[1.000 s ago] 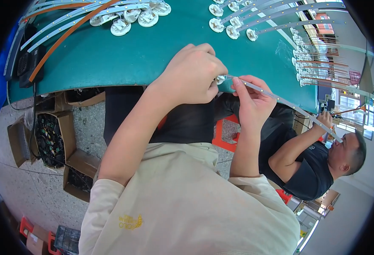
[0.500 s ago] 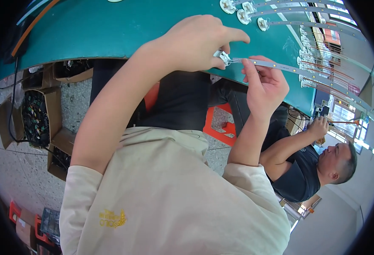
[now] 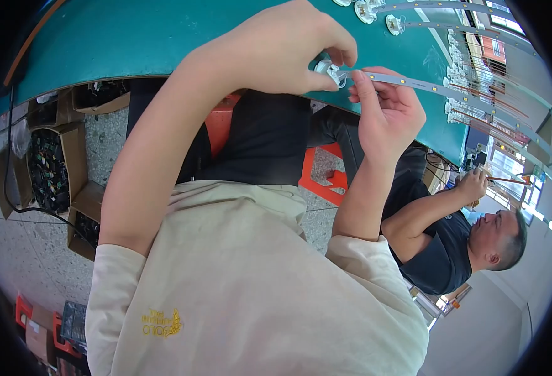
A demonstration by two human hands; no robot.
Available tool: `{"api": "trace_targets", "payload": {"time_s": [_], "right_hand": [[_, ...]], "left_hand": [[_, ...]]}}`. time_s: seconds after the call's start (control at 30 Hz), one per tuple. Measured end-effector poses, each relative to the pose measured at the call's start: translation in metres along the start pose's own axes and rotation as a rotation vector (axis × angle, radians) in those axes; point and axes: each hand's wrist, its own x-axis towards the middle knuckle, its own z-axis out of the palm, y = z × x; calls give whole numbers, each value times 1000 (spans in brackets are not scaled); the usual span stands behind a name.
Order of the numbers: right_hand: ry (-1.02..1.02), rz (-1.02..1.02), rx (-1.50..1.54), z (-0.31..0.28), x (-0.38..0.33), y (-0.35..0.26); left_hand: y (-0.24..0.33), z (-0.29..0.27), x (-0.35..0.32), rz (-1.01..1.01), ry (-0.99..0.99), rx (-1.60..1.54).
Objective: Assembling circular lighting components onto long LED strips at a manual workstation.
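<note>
Over the near edge of the green bench [image 3: 163,47], my left hand [image 3: 294,53] has its thumb and curled fingers around a small round white end cap [image 3: 323,66]. Thin wires run from the cap to a narrow LED strip [image 3: 432,89]. My right hand [image 3: 385,106] pinches that strip close to its wired end, and the strip stretches away to the right. Part of the cap is hidden by my left hand.
More LED strips with white caps [image 3: 367,10] lie at the far right, with several others in a row [image 3: 454,81] farther along. A co-worker [image 3: 439,244] sits on my right. Cardboard boxes of dark parts [image 3: 50,169] and an orange stool [image 3: 323,178] stand below the bench.
My left index finger, stretched out before, has bent in toward the cap. The cap has turned, showing more of its round face. Both hands have shifted slightly.
</note>
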Motion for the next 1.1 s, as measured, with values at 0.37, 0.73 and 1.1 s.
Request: {"api": "trace_targets", "payload": {"time_s": [0.37, 0.73, 1.1], "right_hand": [[0, -29, -12, 0, 0, 2], [-107, -75, -226, -9, 6, 4], [-65, -99, -195, -1, 1, 2]], "left_hand": [[9, -1, -1, 6, 87, 31], [9, 4, -6, 6, -21, 245], [2, 5, -4, -4, -2, 199]]}}
